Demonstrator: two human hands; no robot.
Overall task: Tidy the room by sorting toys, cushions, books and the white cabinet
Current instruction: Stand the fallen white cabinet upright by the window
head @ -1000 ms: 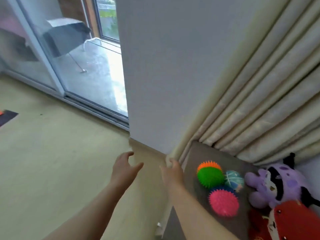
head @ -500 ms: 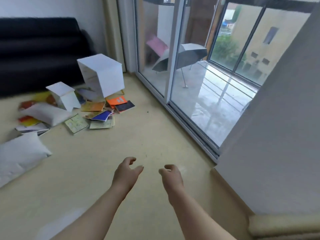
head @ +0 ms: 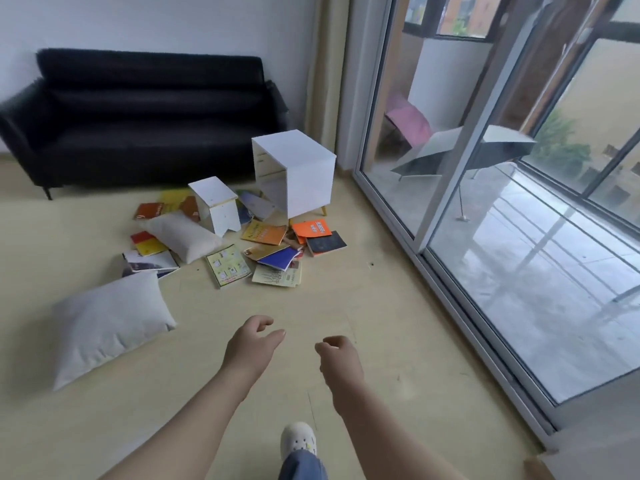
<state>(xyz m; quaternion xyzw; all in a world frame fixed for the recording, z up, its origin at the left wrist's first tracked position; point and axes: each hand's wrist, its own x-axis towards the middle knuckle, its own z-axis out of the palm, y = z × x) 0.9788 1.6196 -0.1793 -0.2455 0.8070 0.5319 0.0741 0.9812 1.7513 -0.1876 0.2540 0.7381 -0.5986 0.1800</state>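
Note:
A white cabinet (head: 304, 178) stands tilted on the floor near the sliding glass door, and a smaller white drawer box (head: 216, 206) lies beside it. Several books (head: 277, 252) lie scattered around them. One white cushion (head: 107, 323) lies on the floor at the left, and a second cushion (head: 181, 237) rests among the books. My left hand (head: 251, 346) and my right hand (head: 337, 355) hang in front of me with fingers loosely curled, holding nothing, well short of the pile.
A black sofa (head: 145, 119) stands against the back wall. The sliding glass door (head: 485, 237) runs along the right, with an umbrella on the balcony outside. Bare floor lies between me and the pile. My white shoe (head: 298, 439) shows below.
The view has swung left from the toys and curtain to the room with the cabinet, books and cushions. The pile has come closer. Both hands stay empty in front of me.

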